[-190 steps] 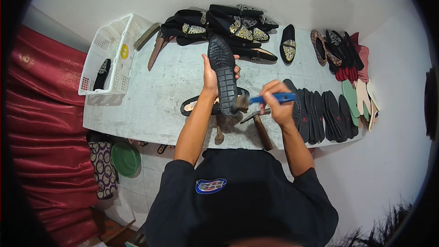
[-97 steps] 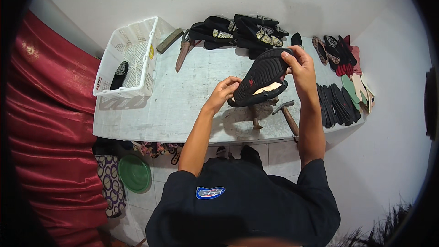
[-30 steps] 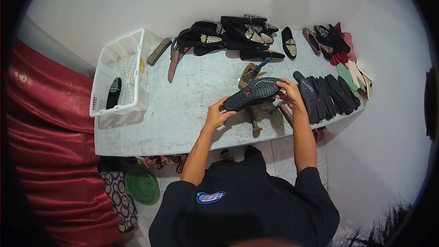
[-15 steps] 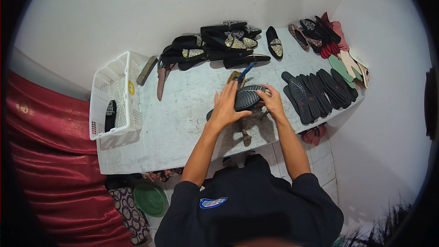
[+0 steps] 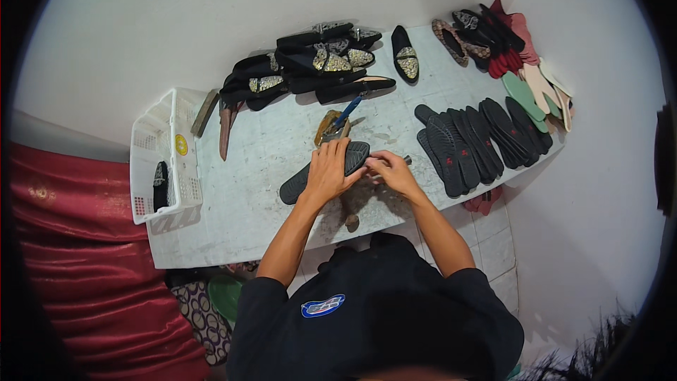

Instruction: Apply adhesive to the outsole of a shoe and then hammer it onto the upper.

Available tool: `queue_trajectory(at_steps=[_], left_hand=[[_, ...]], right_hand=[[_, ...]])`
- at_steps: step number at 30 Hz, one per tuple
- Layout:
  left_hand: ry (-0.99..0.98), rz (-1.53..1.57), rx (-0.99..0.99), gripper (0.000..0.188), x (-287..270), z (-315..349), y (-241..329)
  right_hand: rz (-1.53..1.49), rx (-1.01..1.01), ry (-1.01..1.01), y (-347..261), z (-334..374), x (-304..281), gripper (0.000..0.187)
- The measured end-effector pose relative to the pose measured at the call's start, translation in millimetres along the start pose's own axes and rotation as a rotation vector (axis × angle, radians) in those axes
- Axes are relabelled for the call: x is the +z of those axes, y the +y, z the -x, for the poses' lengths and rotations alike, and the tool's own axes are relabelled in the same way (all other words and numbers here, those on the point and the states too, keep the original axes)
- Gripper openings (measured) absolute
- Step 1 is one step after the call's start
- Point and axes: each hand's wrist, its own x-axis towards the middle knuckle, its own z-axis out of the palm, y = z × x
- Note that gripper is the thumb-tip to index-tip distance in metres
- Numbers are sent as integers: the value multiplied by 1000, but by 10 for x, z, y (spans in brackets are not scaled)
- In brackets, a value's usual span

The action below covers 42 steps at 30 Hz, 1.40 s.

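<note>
A black shoe sole [image 5: 358, 156] lies slantwise in front of me, ridged face up; whether an upper hangs beneath it I cannot tell. My left hand [image 5: 327, 173] is wrapped over its middle, thumb along the near edge. At the sole's right end, the fingers of my right hand [image 5: 392, 173] are bent and pinched against the rim. Underneath is a dark stand, mostly hidden, whose rounded foot [image 5: 352, 223] shows near the table edge. Just beyond my left hand stands a yellowish-brown container [image 5: 327, 127] with a blue-handled tool [image 5: 350, 109] leaning in it.
Black loafers with glittery fronts [image 5: 331, 61] are heaped at the back; a single loafer [image 5: 405, 56] lies beside them. Several black soles [image 5: 462, 152] form a row at right, near green insoles [image 5: 520, 93]. At left are a white crate [image 5: 185, 190], a wooden block [image 5: 205, 113] and a brown-handled tool [image 5: 225, 134].
The sole has tilted flatter and moved slightly left, showing more of its left end. My right hand has slid from its top face to its right rim. The view has shifted a little.
</note>
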Motion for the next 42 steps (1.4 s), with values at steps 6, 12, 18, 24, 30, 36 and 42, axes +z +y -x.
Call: queue_trajectory(at_steps=[6,12,18,24,30,36,42], left_hand=[[-48,-7,-31,75,-78,-24,61],[-99,-69,24,88,-81,-25,23],[-147,47,30,88,-108,7,-69],[34,603,-162,72,-296,52,-299],[-192,342,-138,103,-487,220,-464],[-236,357,-150,103,-268,319,-619],[-232,340,-126,103,-216,349,-682]], right_hand=[[919,-168,193,344,265,-725,37],[1241,-156,221,718,472,-784,47],[1258,-253,233,929,451,-795,37],[1222,-161,286,980,478,-727,30],[751,-120,405,1048,490,-718,25],[-25,-2,378,148,639,-180,19],[-27,-183,377,-478,905,239,19]])
